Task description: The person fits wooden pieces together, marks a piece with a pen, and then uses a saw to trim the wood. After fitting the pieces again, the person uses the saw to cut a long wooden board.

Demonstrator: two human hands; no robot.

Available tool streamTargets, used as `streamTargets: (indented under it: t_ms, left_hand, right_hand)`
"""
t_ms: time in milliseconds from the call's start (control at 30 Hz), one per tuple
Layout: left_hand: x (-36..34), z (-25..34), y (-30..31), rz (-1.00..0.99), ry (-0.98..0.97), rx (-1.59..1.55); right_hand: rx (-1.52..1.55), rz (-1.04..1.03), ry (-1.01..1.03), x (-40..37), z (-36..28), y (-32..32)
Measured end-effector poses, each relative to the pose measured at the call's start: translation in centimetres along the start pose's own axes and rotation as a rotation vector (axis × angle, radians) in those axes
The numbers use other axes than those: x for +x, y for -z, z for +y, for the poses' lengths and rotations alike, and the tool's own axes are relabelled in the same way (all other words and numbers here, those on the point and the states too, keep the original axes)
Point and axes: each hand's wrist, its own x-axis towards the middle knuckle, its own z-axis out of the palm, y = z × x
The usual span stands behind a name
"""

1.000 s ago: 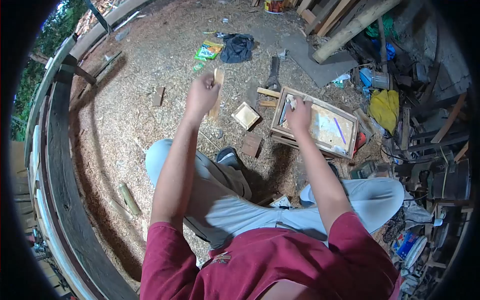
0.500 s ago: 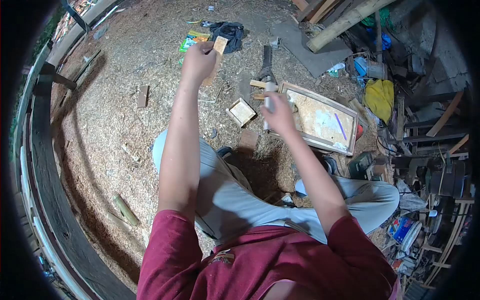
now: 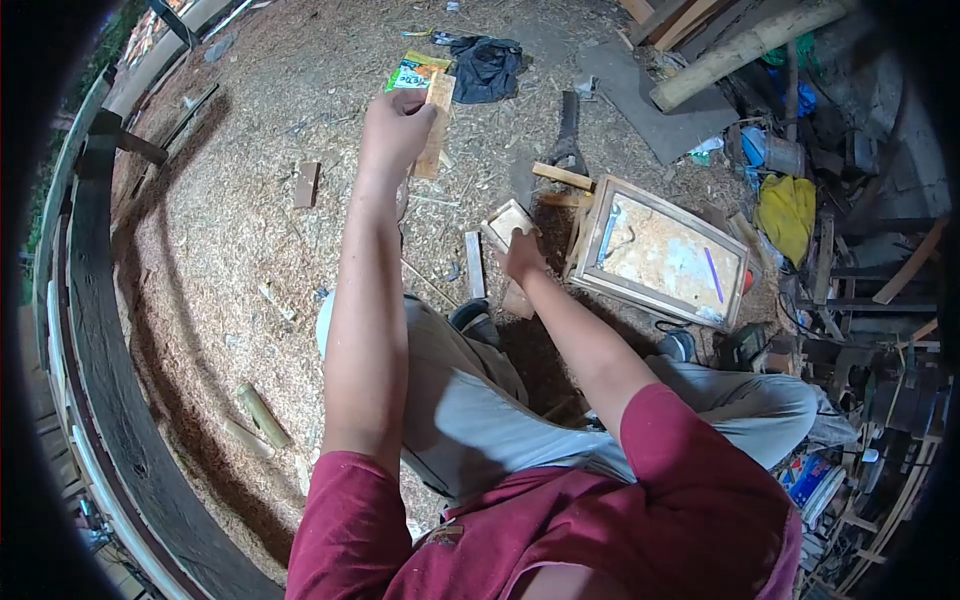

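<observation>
My left hand (image 3: 393, 135) is closed around a flat strip of light wood (image 3: 434, 130), held out in front of me above the ground. Lower and to the right, my right hand (image 3: 523, 256) has its fingers on the near edge of a small square wooden box (image 3: 508, 222); the fingertips are partly hidden. A narrow wooden piece (image 3: 474, 265) lies just left of this hand. To its right is a larger wooden tray (image 3: 668, 308) with a metal wrench (image 3: 609, 234) and a purple strip (image 3: 714, 275) inside.
Wood shavings cover the ground. A saw (image 3: 569, 135) and a wooden stick (image 3: 563, 177) lie beyond the tray. A black plastic bag (image 3: 485, 68), a colourful packet (image 3: 412, 72) and a brown block (image 3: 307, 185) lie farther out. A yellow sack (image 3: 785, 210) is among clutter at right.
My right hand has let go of the narrow wooden piece, now on the ground, and has moved left onto the small box. My left hand keeps the wooden strip; the view has shifted slightly.
</observation>
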Motion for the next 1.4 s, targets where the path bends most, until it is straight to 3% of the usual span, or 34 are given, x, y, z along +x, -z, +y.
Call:
streamTargets:
  t_ms: [200, 300, 400, 433, 533, 600, 667, 800, 933, 1067, 1333, 1400]
  left_hand:
    - [-0.4, -0.5, 0.6, -0.061, 0.055, 0.048]
    - [-0.3, -1.4, 1.1, -0.023, 0.085, 0.050]
    - [-0.3, -1.7, 1.6, -0.014, 0.114, 0.031]
    - [-0.3, -1.6, 1.6, -0.006, 0.122, 0.021]
    - [0.2, -1.6, 1.6, -0.027, 0.198, -0.075]
    - [0.3, -1.2, 1.4, -0.057, 0.244, -0.171]
    - [0.5, -0.3, 0.7, -0.069, 0.248, -0.181]
    - [-0.2, 2.0, -2.8, -0.084, 0.122, -0.127]
    - [-3.4, 5.7, -7.2, -0.286, 0.099, -0.308]
    - [-8.6, 8.4, -11.4, -0.479, 0.141, -0.542]
    - [-17.2, 11.3, -14.5, -0.608, -0.002, -0.447]
    - [-18.7, 11.3, -14.2, -0.677, 0.079, -0.527]
  right_hand:
    - [-0.124, 0.176, -0.088, 0.5, -0.2, -0.6]
    - [0.010, 0.115, -0.017, 3.8, 3.2, -5.0]
    - [-0.161, -0.098, -0.092, 2.8, -0.8, 2.4]
    - [-0.345, -0.074, -0.028, 4.0, -1.8, 2.2]
    - [0.359, 0.084, -0.138, 2.3, -4.5, 9.3]
    - [0.551, 0.077, -0.058, 3.0, -4.7, 12.6]
    - [0.695, 0.134, 0.089, -0.9, -6.3, 21.7]
    - [0.455, 0.428, 0.436, -5.1, -2.6, 32.7]
    - [0.190, 0.634, 0.653, -11.4, 1.3, 40.0]
    - [0.166, 0.651, 0.651, -18.1, 5.3, 40.2]
    - [0.250, 0.659, 0.574, -26.0, 8.6, 37.5]
    - [0.282, 0.671, 0.549, -27.6, 8.7, 36.7]
